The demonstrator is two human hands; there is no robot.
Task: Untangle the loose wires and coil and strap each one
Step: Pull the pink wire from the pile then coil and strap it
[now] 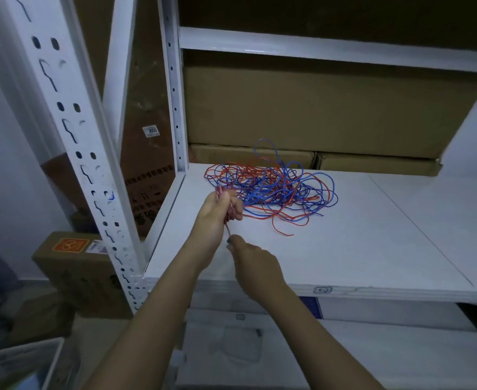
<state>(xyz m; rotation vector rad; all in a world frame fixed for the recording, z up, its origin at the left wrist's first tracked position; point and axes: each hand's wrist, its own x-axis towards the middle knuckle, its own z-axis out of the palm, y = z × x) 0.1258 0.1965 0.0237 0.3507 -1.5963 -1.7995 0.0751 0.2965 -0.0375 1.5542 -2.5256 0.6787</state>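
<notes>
From the head camera, a white shelf (344, 249) of a metal rack fills the middle of the scene, and on it lies a tangle of red and blue wires (273, 190), set toward the far left part of the board, near the rack's inner upright (175, 108). Loose red ends trail out of the tangle toward the near side.

The left hand (217, 209) is raised just left of the tangle, fingers curled round a small bundle of red wire (229, 212) gathered into loops. One strand of that red wire runs down from the bundle to the right hand (252, 263), which is nearer and slightly to the right, and pinches the strand between thumb and fingertips (229, 240). Both forearms reach in from the near edge.

Behind the tangle, flat cardboard boxes (316, 114) are stacked against the far side of the shelf, under a white crossbeam (330, 49). To the left, outside the rack, a perforated white post (71, 130) stands close to the camera, and more cardboard cartons (71, 266) sit lower down beyond it. One leaning carton carries a small white label (150, 131).
</notes>
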